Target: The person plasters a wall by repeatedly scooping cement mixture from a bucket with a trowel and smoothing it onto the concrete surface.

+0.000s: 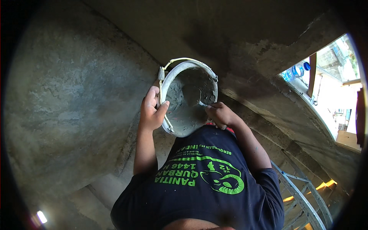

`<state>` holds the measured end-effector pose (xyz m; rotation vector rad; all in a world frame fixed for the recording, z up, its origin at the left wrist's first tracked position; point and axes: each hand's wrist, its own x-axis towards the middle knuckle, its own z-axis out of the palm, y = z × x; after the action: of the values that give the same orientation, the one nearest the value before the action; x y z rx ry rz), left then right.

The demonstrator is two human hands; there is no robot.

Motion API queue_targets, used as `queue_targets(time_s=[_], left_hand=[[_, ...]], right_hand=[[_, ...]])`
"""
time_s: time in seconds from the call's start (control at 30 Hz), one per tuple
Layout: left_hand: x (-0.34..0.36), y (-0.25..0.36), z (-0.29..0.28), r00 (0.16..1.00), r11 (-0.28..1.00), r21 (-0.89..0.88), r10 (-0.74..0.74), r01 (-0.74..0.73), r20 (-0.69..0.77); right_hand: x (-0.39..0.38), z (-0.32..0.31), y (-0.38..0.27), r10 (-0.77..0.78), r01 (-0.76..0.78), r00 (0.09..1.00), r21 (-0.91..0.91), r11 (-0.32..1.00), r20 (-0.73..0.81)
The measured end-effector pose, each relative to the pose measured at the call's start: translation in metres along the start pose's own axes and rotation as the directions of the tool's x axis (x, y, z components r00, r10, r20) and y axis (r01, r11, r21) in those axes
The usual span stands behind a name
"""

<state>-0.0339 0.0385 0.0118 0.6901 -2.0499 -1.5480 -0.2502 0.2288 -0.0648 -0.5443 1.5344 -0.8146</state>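
A round pale bucket (pixel 171 73) stands or is held in front of my body, coated with wet grey mortar (pixel 180 117) inside. My left hand (pixel 152 109) grips its left rim, with the thumb over the edge and the fingers outside. A thin off-white handle (pixel 188 59) loops round the bucket's far rim, with a grey grip piece at the left. At the right rim, my right hand (pixel 221 114) is closed round the handle end of a trowel (pixel 202 103). The mortar-covered blade reaches into the bucket and is hard to tell from the mortar.
A bare cement wall (pixel 69 96) rises at the left. At the right, a bright opening has a plastic bottle (pixel 296 71) with a blue cap on its ledge. A metal ladder (pixel 303 197) stands at the lower right. Concrete ledges (pixel 268 126) run behind my right arm.
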Motion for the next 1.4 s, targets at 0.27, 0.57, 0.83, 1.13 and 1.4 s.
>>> queue_targets(time_s=[0.27,0.57,0.83,1.13,1.4], left_hand=[[0.003,0.009,0.009,0.999,0.999,-0.033,0.038,-0.038,-0.005],[-0.005,0.011,0.011,1.000,0.999,-0.034,0.013,-0.013,-0.014],[-0.008,0.004,0.005,0.994,0.997,-0.075,-0.006,-0.002,-0.109],[0.002,0.007,-0.019,0.994,0.986,-0.166,-0.004,-0.014,-0.108],[0.014,0.024,-0.025,0.999,0.981,-0.193,-0.032,0.030,-0.009]], right_hand=[[0.033,0.005,0.002,-0.013,-0.046,0.993,0.492,0.869,0.116],[0.039,0.017,-0.005,-0.099,0.035,0.987,0.438,0.898,0.124],[0.023,0.009,-0.023,-0.206,0.205,0.978,-0.029,0.978,-0.031],[0.002,-0.006,-0.030,-0.605,0.568,0.796,-0.365,0.737,0.018],[-0.008,0.010,-0.054,-0.414,0.464,0.871,-0.715,0.523,0.263]])
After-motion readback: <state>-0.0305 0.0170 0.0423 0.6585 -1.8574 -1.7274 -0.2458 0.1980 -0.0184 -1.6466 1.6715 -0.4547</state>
